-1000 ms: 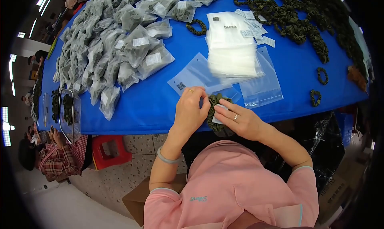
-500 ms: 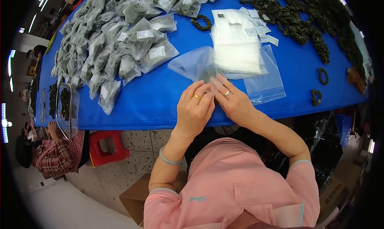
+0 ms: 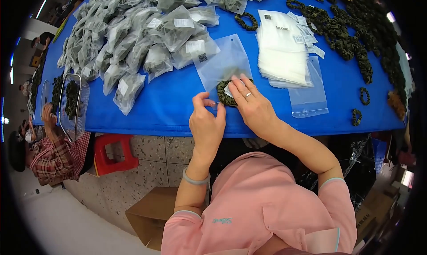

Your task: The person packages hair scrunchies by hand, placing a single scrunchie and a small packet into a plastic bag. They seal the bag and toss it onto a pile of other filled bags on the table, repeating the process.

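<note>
A frosted plastic bag (image 3: 222, 54) lies on the blue table, with a dark green scrunchie (image 3: 226, 97) and a small white label at its lower part. My right hand (image 3: 253, 104) rests flat over the scrunchie, fingers stretched out. My left hand (image 3: 207, 117) pinches the lower left edge of the bag between thumb and forefinger. Just right of my hands sits a stack of frosted bags (image 3: 281, 50), with a clear bag (image 3: 311, 92) partly under it. Loose white labels (image 3: 311, 39) lie by the stack.
Many filled bags (image 3: 133, 37) cover the back left of the blue table (image 3: 164, 108). Scrunchies (image 3: 342, 41) are heaped at the back right. A wire basket (image 3: 75, 103) stands at the left edge, near a person in a checked shirt (image 3: 53, 159). A red stool (image 3: 113, 155) is below.
The bag now lies flat with the scrunchie visible at its lower part. My right hand has flattened over it, and my left hand has moved apart to the bag's lower left edge.
</note>
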Demonstrator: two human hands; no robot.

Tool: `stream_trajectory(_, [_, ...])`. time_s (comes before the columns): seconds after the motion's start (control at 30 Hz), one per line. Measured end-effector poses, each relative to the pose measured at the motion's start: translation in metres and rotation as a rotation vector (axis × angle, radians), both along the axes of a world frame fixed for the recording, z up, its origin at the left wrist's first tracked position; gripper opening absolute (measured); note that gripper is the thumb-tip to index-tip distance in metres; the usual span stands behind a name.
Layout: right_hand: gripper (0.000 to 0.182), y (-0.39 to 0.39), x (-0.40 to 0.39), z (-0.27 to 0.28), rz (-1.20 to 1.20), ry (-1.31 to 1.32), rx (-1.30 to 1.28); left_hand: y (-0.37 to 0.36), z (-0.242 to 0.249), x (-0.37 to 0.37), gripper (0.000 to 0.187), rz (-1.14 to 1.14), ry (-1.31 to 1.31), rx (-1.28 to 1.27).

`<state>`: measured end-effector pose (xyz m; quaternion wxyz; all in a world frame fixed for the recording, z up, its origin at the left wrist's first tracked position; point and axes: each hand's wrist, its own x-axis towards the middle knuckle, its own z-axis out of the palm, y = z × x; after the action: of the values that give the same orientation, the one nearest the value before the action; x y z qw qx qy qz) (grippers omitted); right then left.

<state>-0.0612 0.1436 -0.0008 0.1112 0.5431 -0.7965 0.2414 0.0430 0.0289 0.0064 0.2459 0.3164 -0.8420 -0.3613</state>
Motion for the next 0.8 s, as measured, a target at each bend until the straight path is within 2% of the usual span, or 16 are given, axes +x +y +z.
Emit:
stream_trajectory(0.07, [0.049,-0.009,0.003,0.000,-0.005,0.006,0.004,-0.006,0.000,-0.001,0.038,0.039,0.063,0.074])
stream_trajectory(0.2, [0.049,-0.029,0.005,-0.001,-0.027,-0.036,0.012,-0.013,-0.003,0.001,0.034,-0.030,0.098,0.309])
stream_trajectory(0.4, [0.047,-0.077,-0.001,0.002,0.013,-0.061,-0.026,-0.008,-0.004,0.016,0.032,0.036,0.265,0.459])
stream_trajectory(0.57, [0.050,-0.077,0.011,0.006,-0.032,-0.081,0.010,-0.007,-0.004,0.023,0.038,0.095,0.195,0.274])
stream_trajectory(0.7, [0.054,-0.047,0.016,-0.002,-0.045,-0.076,0.029,-0.017,-0.002,0.010,0.036,0.125,0.205,-0.381])
stream_trajectory(0.8, [0.054,-0.048,0.014,-0.008,-0.019,-0.061,0.002,-0.015,-0.005,0.012,0.032,0.005,0.267,-0.406])
